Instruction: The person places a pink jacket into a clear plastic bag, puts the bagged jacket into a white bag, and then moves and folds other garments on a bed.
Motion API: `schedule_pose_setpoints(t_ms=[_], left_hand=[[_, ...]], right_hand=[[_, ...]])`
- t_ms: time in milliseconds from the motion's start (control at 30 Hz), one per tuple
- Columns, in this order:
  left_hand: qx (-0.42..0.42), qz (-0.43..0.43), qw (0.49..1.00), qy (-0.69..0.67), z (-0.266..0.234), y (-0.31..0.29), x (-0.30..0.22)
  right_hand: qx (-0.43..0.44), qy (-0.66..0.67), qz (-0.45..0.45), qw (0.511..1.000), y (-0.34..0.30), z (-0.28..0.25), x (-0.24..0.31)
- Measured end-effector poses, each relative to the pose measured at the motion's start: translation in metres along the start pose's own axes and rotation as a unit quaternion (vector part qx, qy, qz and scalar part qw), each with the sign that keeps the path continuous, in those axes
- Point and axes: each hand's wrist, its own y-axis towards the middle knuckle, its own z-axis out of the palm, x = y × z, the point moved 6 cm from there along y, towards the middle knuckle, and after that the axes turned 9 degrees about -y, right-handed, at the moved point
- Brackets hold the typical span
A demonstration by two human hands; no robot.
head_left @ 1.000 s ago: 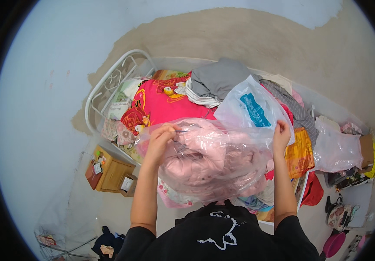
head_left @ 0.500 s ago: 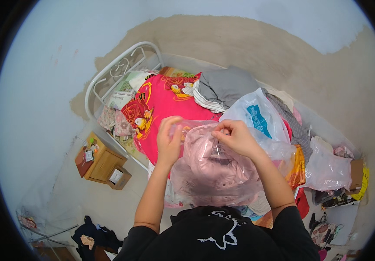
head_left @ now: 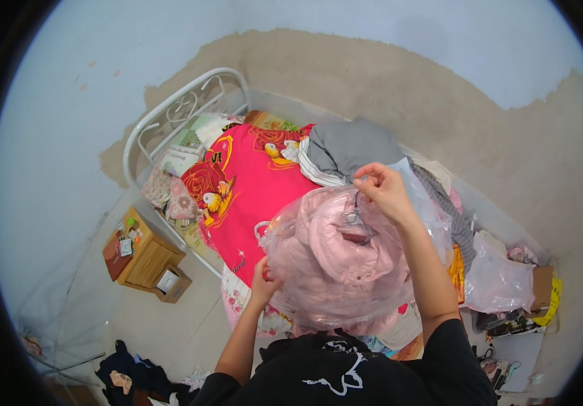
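A pale pink padded jacket [head_left: 329, 271] lies in front of me inside a clear plastic bag [head_left: 305, 308]. Its collar faces up, with snap buttons and a dark reddish patch in the neck opening. My left hand [head_left: 262, 283] is closed at the bag's left side, its fingertips partly hidden by the crumpled film. Above the collar, my right hand [head_left: 381, 191] pinches the bag's upper edge between thumb and forefinger. A thin dark strand runs from just below that pinch toward the collar; whether the fingers hold it too is unclear.
A bright red floral blanket [head_left: 264, 196] covers the bed, beside a grey pillow or folded cloth [head_left: 352, 145]. White plastic bags [head_left: 498, 274] lie to the right. The white metal headboard [head_left: 129, 149] and a wooden nightstand [head_left: 146, 257] stand left. Dark clothes [head_left: 132, 372] lie on the floor.
My left hand has moved down along the bag's left side. My right hand has risen up and right, and the bag now spreads wider, with the jacket's collar more visible.
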Motion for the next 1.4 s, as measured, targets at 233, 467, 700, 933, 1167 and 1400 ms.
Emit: schedule_pose_setpoints(t_ms=[233,467,700,933,1167,1400], left_hand=[[-0.029,0.005,0.999,0.019,-0.011,0.046,0.072],[-0.206,0.103,0.966,0.120,0.004,0.136,-0.004],[-0.282,-0.098,0.946,-0.128,-0.024,0.263,0.044],[0.000,0.109,0.909,0.403,-0.004,0.218,0.055],[0.131,0.184,0.874,0.430,0.084,0.108,0.035],[0.119,-0.441,0.843,-0.284,0.125,0.100,0.166]], right_hand=[[0.051,-0.024,-0.016,0.998,0.058,0.035,-0.001],[-0.116,-0.234,-0.193,0.946,0.134,0.018,0.006],[-0.149,-0.312,-0.213,0.914,0.034,0.044,-0.072],[-0.244,-0.340,0.109,0.902,-0.151,0.025,-0.279],[-0.378,-0.512,0.169,0.753,-0.139,-0.042,-0.251],[-0.262,-0.258,0.143,0.919,-0.148,-0.003,-0.306]])
